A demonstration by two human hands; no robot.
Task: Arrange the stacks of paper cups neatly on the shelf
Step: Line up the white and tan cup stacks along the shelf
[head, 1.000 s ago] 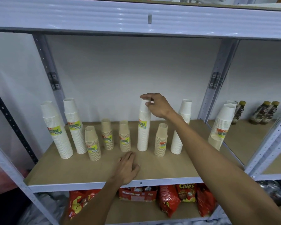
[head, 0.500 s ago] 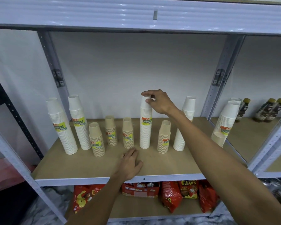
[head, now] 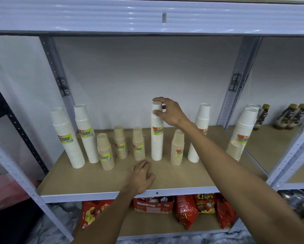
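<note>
Several stacks of paper cups stand on the wooden shelf [head: 174, 176]. My right hand [head: 168, 111] grips the top of the tall white middle stack [head: 157, 141], which stands upright. My left hand [head: 140, 176] rests flat on the shelf near its front edge, fingers spread, holding nothing. Two tall white stacks [head: 68, 138] [head: 87, 132] stand at the left. Short brown stacks [head: 105, 152] [head: 120, 142] [head: 138, 143] [head: 177, 147] sit between them. Another tall white stack [head: 199, 127] stands to the right, partly behind my arm.
A grey upright [head: 235, 85] divides off the right bay, where another white stack [head: 242, 127], a brown cup [head: 234, 149] and dark bottles [head: 288, 117] stand. Red snack bags [head: 188, 210] fill the shelf below. The upper shelf beam [head: 147, 16] hangs overhead.
My right hand stays on top of the middle white stack, thumb lower on its side now. The left hand stays put on the shelf. The camera view has shifted slightly.
</note>
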